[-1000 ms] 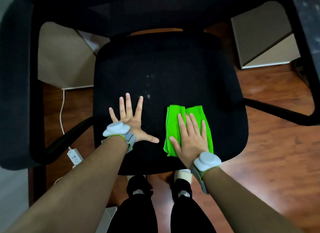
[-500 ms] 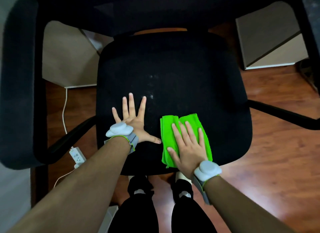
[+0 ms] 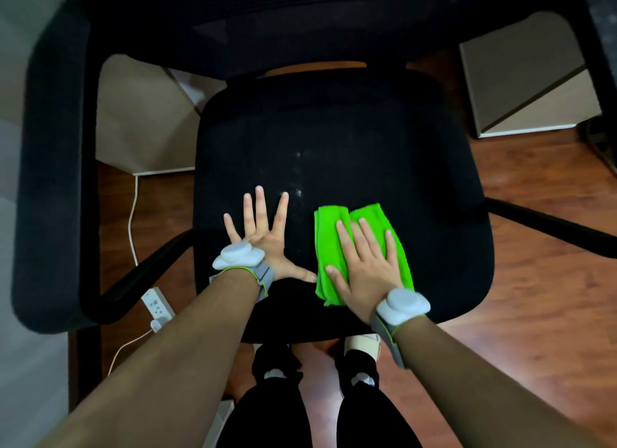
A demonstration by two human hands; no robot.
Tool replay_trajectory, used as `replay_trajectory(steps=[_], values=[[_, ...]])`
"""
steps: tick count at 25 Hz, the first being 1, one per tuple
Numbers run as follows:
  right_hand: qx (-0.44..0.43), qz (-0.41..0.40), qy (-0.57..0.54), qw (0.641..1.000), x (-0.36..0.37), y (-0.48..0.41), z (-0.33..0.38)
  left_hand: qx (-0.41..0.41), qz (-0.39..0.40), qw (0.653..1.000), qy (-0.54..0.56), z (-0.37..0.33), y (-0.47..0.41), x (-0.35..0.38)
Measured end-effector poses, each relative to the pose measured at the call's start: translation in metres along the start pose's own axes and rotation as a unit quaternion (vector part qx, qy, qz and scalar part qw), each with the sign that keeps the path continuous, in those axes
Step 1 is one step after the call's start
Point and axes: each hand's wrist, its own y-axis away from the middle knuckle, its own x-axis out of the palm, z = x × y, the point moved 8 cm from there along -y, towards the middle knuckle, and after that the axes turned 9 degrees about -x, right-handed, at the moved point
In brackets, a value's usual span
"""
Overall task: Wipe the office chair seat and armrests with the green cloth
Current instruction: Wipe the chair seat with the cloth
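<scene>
Right grip (image 3: 365, 267): released, fingers straight and flat, pressing the cloth (image 3: 329, 240) down on the seat (image 3: 334, 130).
Left grip (image 3: 263, 240): released, fingers splayed, palm flat on bare seat; its thumb tip touches the cloth's left edge.
Cloth place: front half of the seat, right of the middle, under the right grip.
Change: half a second ago the cloth lay close to the seat's front rim; now it sits further back. A second ago a gap showed between the left thumb and the cloth; that gap is closed.
Meaning: this looks like a back-and-forth stroke, so seat wiping seems to be under way. The white specks (image 3: 298, 192) lie just beyond the cloth's far left corner and look unwiped. The left armrest (image 3: 53, 164) is well apart from the cloth.
Long axis: front to back along the seat, near end leaning slightly right; a fold line runs the same way.
Pointing: the far short edge faces the backrest (image 3: 300, 20).
</scene>
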Motion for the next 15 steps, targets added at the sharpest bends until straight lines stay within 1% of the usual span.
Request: replay_trajectory(steps=[3, 5, 8, 9, 12, 15], values=[[0.015, 0.003, -0.012, 1.0, -0.005, -0.024, -0.007, 0.002, 0.002, 1.0, 0.005, -0.001, -0.001, 0.0], [0.01, 0.003, -0.016, 1.0, -0.003, -0.003, -0.004, 0.001, 0.006, 1.0, 0.004, -0.001, -0.001, 0.001], [-0.008, 0.013, 0.014, 1.0, 0.0, 0.017, -0.008, -0.001, 0.014, 1.0, 0.004, -0.001, -0.002, 0.003], [0.002, 0.011, 0.022, 1.0, -0.001, 0.006, -0.018, -0.001, 0.016, 1.0, 0.005, -0.001, -0.003, 0.003], [0.058, 0.002, -0.002, 0.998, -0.011, -0.025, -0.041, -0.004, 0.012, 1.0, 0.006, 0.001, -0.004, 0.003], [0.056, 0.002, 0.013, 0.998, -0.009, 0.005, -0.033, 0.001, 0.01, 1.0, 0.004, 0.002, -0.002, 0.003]])
